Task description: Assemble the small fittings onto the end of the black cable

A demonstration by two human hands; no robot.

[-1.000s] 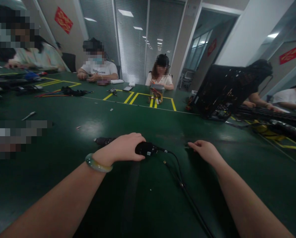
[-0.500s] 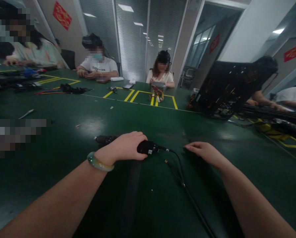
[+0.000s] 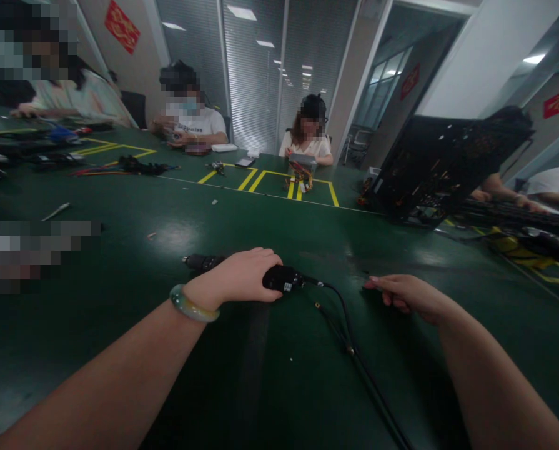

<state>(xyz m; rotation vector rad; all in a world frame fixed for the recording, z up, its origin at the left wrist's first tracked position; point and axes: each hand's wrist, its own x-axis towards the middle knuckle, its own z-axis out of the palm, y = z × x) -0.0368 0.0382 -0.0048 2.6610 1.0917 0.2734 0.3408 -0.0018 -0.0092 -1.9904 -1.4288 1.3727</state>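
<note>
My left hand (image 3: 246,275), with a jade-like bangle at the wrist, is wrapped round a black electric screwdriver (image 3: 279,279) lying sideways on the green tabletop. Its tip (image 3: 185,259) points left, and a black cable (image 3: 335,294) leaves its right end and runs toward me. A second thin lead with a brass-coloured end (image 3: 317,305) lies beside that cable. To the right, my right hand (image 3: 401,290) is low over the table, thumb and forefinger pinched together. A tiny dark speck shows by those fingertips; whether they hold it is too small to tell.
A large black panel-like case (image 3: 424,165) stands tilted at the back right. Wire bundles (image 3: 138,166) lie at the back left, and a metal box with coloured wires (image 3: 302,164) sits before a person across the table. Other people sit around. Yellow tape (image 3: 335,194) marks the tabletop.
My right hand has shifted slightly right and turned, its fingers now more curled. My left hand stays on the screwdriver. The whole view has shifted a little.
</note>
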